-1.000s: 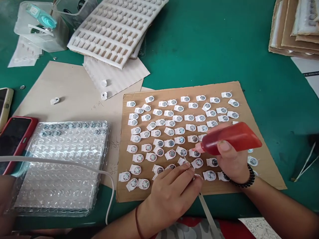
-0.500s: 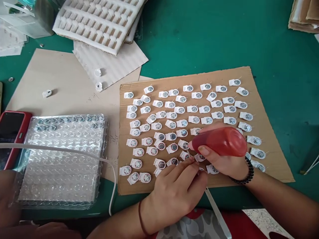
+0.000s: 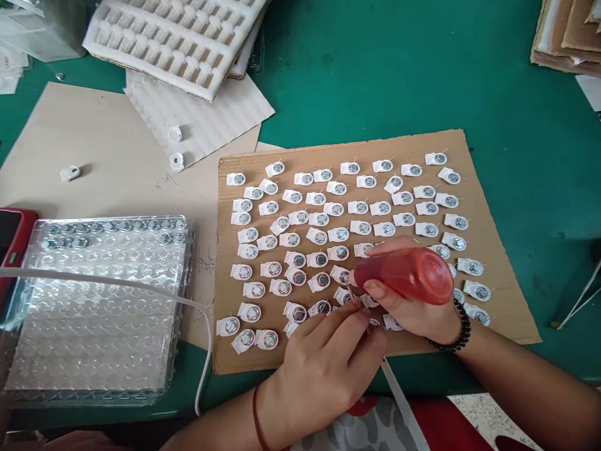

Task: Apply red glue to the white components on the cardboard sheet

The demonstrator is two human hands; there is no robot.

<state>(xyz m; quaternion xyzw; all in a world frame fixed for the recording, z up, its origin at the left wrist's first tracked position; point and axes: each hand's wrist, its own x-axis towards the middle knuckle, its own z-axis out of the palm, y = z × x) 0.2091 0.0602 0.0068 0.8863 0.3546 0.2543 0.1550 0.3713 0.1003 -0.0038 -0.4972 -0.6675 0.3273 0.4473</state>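
Observation:
My right hand [image 3: 413,307] is wrapped around a red squeeze bottle [image 3: 406,275], tipped on its side with the nozzle pointing left. The nozzle is at one of the small white-tabbed round parts [image 3: 339,274] on a brown cardboard sheet [image 3: 498,313]. My left hand [image 3: 331,360] is closed around slim metal tweezers [image 3: 402,401]. Their thin tip comes out by the index finger, close to the nozzle, while the flat tail runs down to the lower right. Several rows of the same parts lie on the cardboard, each with a round metallic disc. My hands hide some of them.
A clear plastic tray [image 3: 94,326] with several small metal pieces stands left, crossed by a white cable [image 3: 141,288]. A red-cased phone [image 3: 19,241] lies beside it. White foam trays [image 3: 173,47] sit at the back, stacked cardboard [image 3: 563,37] at the far right.
The view has shifted slightly, so most things appear a little further left. Both hands keep their grips, with the nozzle and tweezer tip at the same part.

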